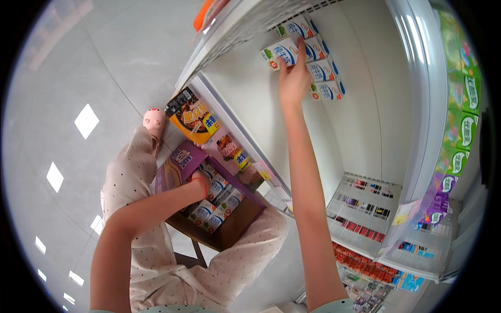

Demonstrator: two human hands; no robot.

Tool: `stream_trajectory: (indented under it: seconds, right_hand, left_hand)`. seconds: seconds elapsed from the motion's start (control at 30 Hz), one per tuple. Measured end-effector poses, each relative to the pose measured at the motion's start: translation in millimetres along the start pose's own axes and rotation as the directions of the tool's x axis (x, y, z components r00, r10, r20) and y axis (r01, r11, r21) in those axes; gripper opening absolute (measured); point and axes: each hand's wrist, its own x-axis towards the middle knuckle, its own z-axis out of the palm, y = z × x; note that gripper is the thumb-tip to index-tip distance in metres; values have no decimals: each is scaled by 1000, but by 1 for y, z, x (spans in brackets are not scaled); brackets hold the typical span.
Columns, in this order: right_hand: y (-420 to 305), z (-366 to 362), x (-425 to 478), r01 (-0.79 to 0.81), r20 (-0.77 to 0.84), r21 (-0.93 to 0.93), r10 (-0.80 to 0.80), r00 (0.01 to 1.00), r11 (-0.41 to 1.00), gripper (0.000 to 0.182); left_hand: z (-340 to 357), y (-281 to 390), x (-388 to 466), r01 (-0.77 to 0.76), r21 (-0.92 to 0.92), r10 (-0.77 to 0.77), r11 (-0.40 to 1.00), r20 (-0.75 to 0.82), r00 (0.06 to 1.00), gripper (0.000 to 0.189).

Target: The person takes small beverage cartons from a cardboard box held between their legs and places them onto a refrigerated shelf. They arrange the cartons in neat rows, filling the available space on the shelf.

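Observation:
My right hand reaches over the white shelf and grips a milk carton, white with blue and green print. Similar milk cartons stand in a row right beside it, touching or nearly so. Resting on my lap is an open purple cardboard box with several more milk cartons inside. My left hand, with a red cord at the wrist, dips into this box among the cartons. Its fingers are mostly hidden, so whether it holds one is unclear.
Packaged noodles fill a lower shelf behind the shelf's front rail. Green and purple drink packs line a shelf at right. Further shelves hold small packages. A pink shoe rests on the grey floor.

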Motion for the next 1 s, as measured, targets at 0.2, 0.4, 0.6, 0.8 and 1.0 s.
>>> stream_trajectory:
  seconds: [0.2,0.4,0.6,0.8,1.0]
  right_hand:
    - [-1,18,41,-116,79,-111,126,989,987,66]
    - [1,27,53,-130,47,-102,135,990,986,66]
    - [-1,30,57,-157,75,-101,165,983,982,67]
    - [14,31,49,-161,82,-51,165,983,986,72]
    - [-17,-24,17,-293,128,243,269,955,925,64]
  left_hand:
    - [10,8,15,6,-21,-7,1000,-14,1000,26]
    - [-1,4,-10,23,-6,-24,1000,-55,998,26]
    - [2,2,2,-21,-49,26,999,101,995,35]
    - [9,9,14,-9,-49,7,999,-39,999,27]
    - [22,2,20,6,-113,-29,994,-198,980,27]
